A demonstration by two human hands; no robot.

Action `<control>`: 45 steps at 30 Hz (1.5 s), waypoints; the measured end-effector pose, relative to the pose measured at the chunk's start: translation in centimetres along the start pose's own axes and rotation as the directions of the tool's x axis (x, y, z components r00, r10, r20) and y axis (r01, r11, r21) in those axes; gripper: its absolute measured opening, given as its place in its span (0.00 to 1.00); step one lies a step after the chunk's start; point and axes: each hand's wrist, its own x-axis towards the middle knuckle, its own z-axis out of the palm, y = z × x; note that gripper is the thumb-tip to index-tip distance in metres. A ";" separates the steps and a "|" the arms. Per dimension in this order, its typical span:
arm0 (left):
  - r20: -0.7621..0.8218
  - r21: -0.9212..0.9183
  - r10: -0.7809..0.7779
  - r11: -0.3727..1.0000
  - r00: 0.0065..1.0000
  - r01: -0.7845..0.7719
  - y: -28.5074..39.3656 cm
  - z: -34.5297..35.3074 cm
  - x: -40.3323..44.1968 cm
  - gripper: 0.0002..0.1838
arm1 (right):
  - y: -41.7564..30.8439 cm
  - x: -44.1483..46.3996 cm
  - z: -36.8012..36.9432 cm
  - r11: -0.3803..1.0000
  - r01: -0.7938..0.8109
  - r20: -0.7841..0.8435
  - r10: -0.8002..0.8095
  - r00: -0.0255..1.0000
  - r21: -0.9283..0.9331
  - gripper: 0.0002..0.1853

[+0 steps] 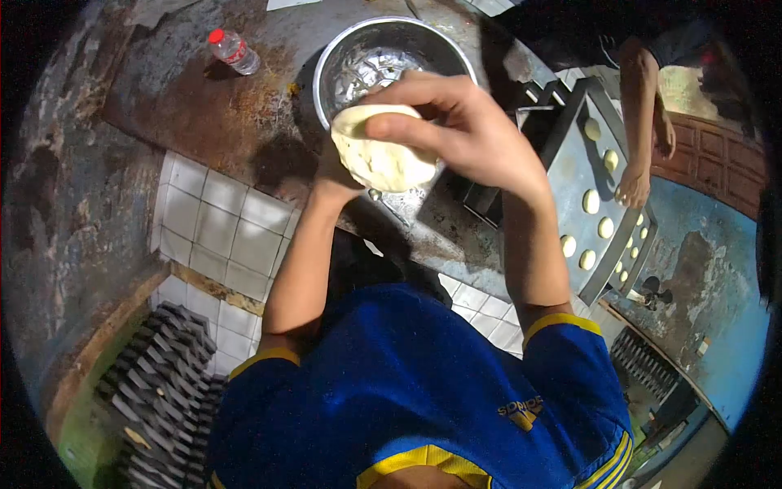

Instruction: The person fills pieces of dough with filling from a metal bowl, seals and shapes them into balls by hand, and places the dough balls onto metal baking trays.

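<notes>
A pale, soft lump of dough (379, 159) is held up over the near rim of a metal bowl (326, 61). My right hand (468, 130) grips it from the right, the thumb pressed on its face and the fingers behind its top edge. My left hand (336, 175) is at the dough's left underside; its fingers are hidden behind the dough. Inside the bowl, the bottom looks shiny. A small metal utensil (391, 208) lies on the worktop below the dough.
A bottle with a red cap (235, 52) stands on the stained worktop (187, 106) at the left. To the right, trays (570, 183) carry several small dough rounds (590, 201). A co-worker's hand (633, 186) touches the tray's far edge.
</notes>
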 end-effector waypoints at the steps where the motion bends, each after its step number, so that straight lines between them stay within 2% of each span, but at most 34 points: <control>1: 0.057 0.070 0.047 0.996 0.997 -0.051 -0.8 -0.7 -1.0 0.26 | 0.3 1.0 0.1 0.967 -0.017 -0.024 0.012 1.000 -0.253 0.23; 2: 0.029 0.020 -0.043 0.999 0.999 0.042 -0.9 -1.0 -2.2 0.29 | 0.7 1.7 0.2 0.873 -0.045 -0.053 0.022 0.998 -0.486 0.25; 4: -0.227 0.159 0.004 0.987 0.974 0.033 -4.4 -2.5 -3.8 0.31 | 6.2 3.9 -0.9 0.893 -0.342 -0.046 0.344 0.938 -0.293 0.27; 5: -0.272 0.237 -0.121 0.953 0.955 0.189 -3.2 -3.4 -4.0 0.33 | 10.1 4.9 -1.3 0.916 -0.201 -0.006 0.212 0.977 -0.347 0.28; 6: -0.327 0.305 -0.240 0.889 0.914 0.342 -1.7 -4.4 -4.0 0.36 | 13.3 5.9 -1.2 0.778 -0.179 0.013 0.234 0.972 -0.603 0.29; 7: -0.353 0.450 -0.225 0.811 0.908 0.375 -1.4 -5.1 -4.1 0.28 | 17.7 6.7 -1.0 0.718 -0.227 0.090 0.374 0.923 -0.658 0.30; 8: -0.361 0.449 -0.229 0.807 0.904 0.383 -2.0 -6.1 -4.2 0.28 | 24.2 6.9 -0.8 0.706 -0.081 0.213 0.318 0.924 -0.704 0.29; 9: -0.379 0.288 -0.318 0.852 0.869 0.437 -2.8 -7.3 -4.3 0.24 | 29.4 7.2 0.1 0.677 -0.067 0.293 0.404 0.867 -0.733 0.28; 11: -0.396 -0.025 -0.484 0.855 0.780 0.518 -2.7 -8.3 -4.7 0.15 | 32.0 7.7 2.0 0.588 -0.035 0.310 0.475 0.823 -0.808 0.26; 12: -0.405 -0.026 -0.487 0.852 0.774 0.523 -1.9 -8.7 -4.9 0.15 | 33.2 7.9 2.6 0.569 -0.014 0.329 0.495 0.804 -0.822 0.27; 13: -0.403 -0.124 -0.561 0.816 0.723 0.564 -1.1 -9.2 -5.2 0.13 | 34.4 8.1 2.9 0.574 -0.007 0.339 0.494 0.800 -0.819 0.27; 14: -0.391 -0.222 -0.633 0.769 0.668 0.599 -0.7 -9.6 -5.6 0.10 | 35.4 8.2 3.0 0.594 0.107 0.397 0.381 0.835 -0.797 0.18; 15: -0.364 -0.240 -0.630 0.776 0.687 0.584 -1.5 -10.4 -6.7 0.09 | 36.3 8.3 3.3 0.602 0.220 0.450 0.262 0.854 -0.768 0.20; 16: -0.367 -0.241 -0.636 0.770 0.679 0.591 -1.7 -10.7 -7.3 0.09 | 37.2 8.4 3.6 0.609 0.221 0.457 0.263 0.850 -0.762 0.20; 18: -0.328 -0.277 -0.703 0.710 0.631 0.647 -2.0 -11.1 -8.0 0.11 | 36.1 9.2 3.8 0.489 0.280 0.499 0.403 0.767 -0.826 0.19; 20: -0.290 -0.362 -0.736 0.676 0.612 0.641 -2.7 -11.3 -8.8 0.12 | 36.3 9.2 3.9 0.491 0.312 0.519 0.374 0.769 -0.814 0.20; 22: -0.252 -0.442 -0.764 0.637 0.594 0.632 -3.0 -11.5 -9.5 0.12 | 37.1 8.7 4.1 0.440 0.421 0.531 0.162 0.832 -0.794 0.19; 23: -0.266 -0.519 -0.772 0.619 0.578 0.589 -2.9 -11.2 -9.7 0.13 | 36.8 8.6 4.4 0.441 0.421 0.532 0.163 0.831 -0.793 0.19; 24: -0.276 -0.592 -0.780 0.599 0.562 0.540 -2.8 -10.9 -9.8 0.14 | 36.6 8.5 4.5 0.408 0.374 0.493 0.239 0.836 -0.833 0.16; 26: -0.278 -0.591 -0.774 0.604 0.569 0.534 -2.2 -10.6 -9.7 0.16 | 36.3 8.3 4.5 0.366 0.327 0.446 0.314 0.838 -0.871 0.14; 28: -0.279 -0.589 -0.769 0.610 0.576 0.529 -1.6 -10.1 -9.2 0.17 | 36.4 7.6 4.1 0.392 0.120 0.266 0.341 0.902 -0.912 0.10; 29: -0.287 -0.521 -0.757 0.638 0.588 0.567 -1.4 -9.9 -8.9 0.16 | 36.8 7.4 3.6 0.390 0.120 0.263 0.340 0.903 -0.913 0.10; 31: -0.296 -0.443 -0.742 0.665 0.602 0.601 -1.5 -9.9 -8.5 0.16 | 38.1 7.5 2.4 0.828 -0.114 0.058 0.174 0.983 -0.550 0.13; 32: -0.264 -0.286 -0.732 0.681 0.628 0.674 -1.9 -10.1 -8.3 0.15 | 38.3 7.6 1.8 0.953 -0.246 0.004 0.251 0.968 -0.178 0.22; 33: -0.227 -0.118 -0.725 0.683 0.650 0.721 -2.5 -10.2 -8.0 0.14 | 36.4 7.7 1.7 0.923 -0.386 0.033 0.385 0.922 0.003 0.24; 34: -0.225 -0.113 -0.722 0.686 0.654 0.718 -3.1 -10.0 -7.8 0.14 | 34.4 7.7 1.2 0.841 -0.511 0.087 0.504 0.859 0.177 0.28; 35: -0.234 0.061 -0.591 0.784 0.772 0.618 -3.8 -9.6 -7.6 0.15 | 31.3 7.5 1.2 0.844 -0.507 0.083 0.500 0.862 0.178 0.28; 36: -0.214 0.234 -0.445 0.841 0.870 0.487 -4.4 -9.3 -7.4 0.16 | 27.6 7.2 1.6 0.847 -0.479 0.178 0.448 0.876 0.230 0.32; 37: -0.155 0.245 -0.462 0.838 0.873 0.487 -5.0 -9.1 -7.2 0.21 | 23.9 6.7 2.2 0.845 -0.453 0.268 0.384 0.883 0.283 0.36; 38: -0.163 0.144 -0.479 0.853 0.862 0.501 -4.4 -8.1 -6.8 0.22 | 20.5 5.9 3.0 0.840 -0.375 0.333 0.250 0.909 0.392 0.40; 40: -0.055 0.262 -0.289 0.920 0.956 0.293 -2.9 -6.2 -5.0 0.24 | 16.3 4.2 4.8 0.813 -0.380 0.401 0.200 0.894 0.442 0.41; 42: 0.035 0.299 -0.221 0.933 0.975 0.201 -1.2 -4.8 -4.2 0.26 | 16.0 2.5 5.3 0.772 -0.482 0.398 0.322 0.859 0.415 0.40; 44: 0.053 0.190 -0.170 0.969 0.984 0.157 -0.6 -3.8 -3.4 0.23 | 15.1 1.2 4.0 0.776 -0.471 0.372 0.327 0.869 0.419 0.37; 45: 0.074 0.200 -0.136 0.973 0.988 0.119 0.1 -3.5 -3.4 0.23 | 12.8 0.2 3.2 0.800 -0.437 0.265 0.354 0.897 0.411 0.36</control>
